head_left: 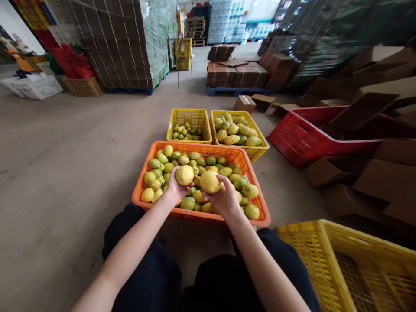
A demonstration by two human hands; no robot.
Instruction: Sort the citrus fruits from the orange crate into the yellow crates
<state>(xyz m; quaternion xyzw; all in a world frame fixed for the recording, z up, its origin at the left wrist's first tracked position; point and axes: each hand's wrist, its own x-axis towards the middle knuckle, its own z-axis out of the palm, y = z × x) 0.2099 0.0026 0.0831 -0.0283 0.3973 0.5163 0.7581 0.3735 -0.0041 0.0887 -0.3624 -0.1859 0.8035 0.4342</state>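
Above the middle of a wide orange crate, my left hand holds a round yellow fruit. Just to its right, my right hand grips a second yellow fruit, thumb on its upper right side. The two fruits are close together with a narrow gap between them. Several green and yellow fruits fill the crate below both hands. Part of the pile is hidden behind my hands.
Behind the orange crate stand two yellow crates, the left with small green fruits, the right with longer yellow ones. A yellow crate is at the lower right. A red crate and cardboard boxes lie right.
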